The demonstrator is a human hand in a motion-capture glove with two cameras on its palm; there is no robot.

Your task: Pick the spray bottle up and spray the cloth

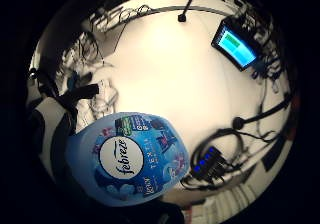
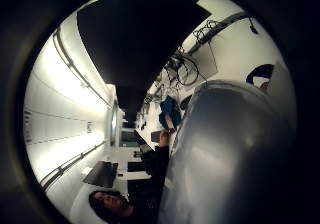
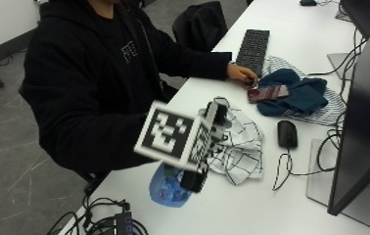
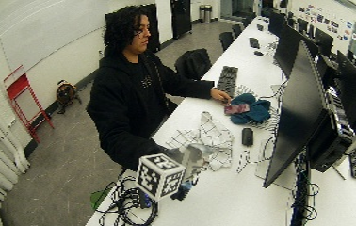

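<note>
My gloved right hand (image 3: 198,161) holds the light-blue Febreze spray bottle (image 3: 167,188) up over the near end of the white table (image 3: 257,210), mostly hidden behind the glove's gear. The bottle's label (image 1: 127,159) fills the little finger side palm view. Its body (image 2: 225,154) looms close in the thumb side palm view. The white cloth with a black grid (image 3: 240,142) lies crumpled on the table just beyond the hand. The wide outside view shows the hand (image 4: 187,165) and the bottle (image 4: 183,189) in front of the cloth (image 4: 209,139).
A black mouse (image 3: 287,133) lies beside the cloth. Farther on are a blue cloth (image 3: 299,93) with a dark red item on it, a keyboard (image 3: 253,46) and the person's bare left hand (image 3: 242,74). A monitor (image 3: 367,107) stands along the right; cables (image 3: 106,223) hang at the near corner.
</note>
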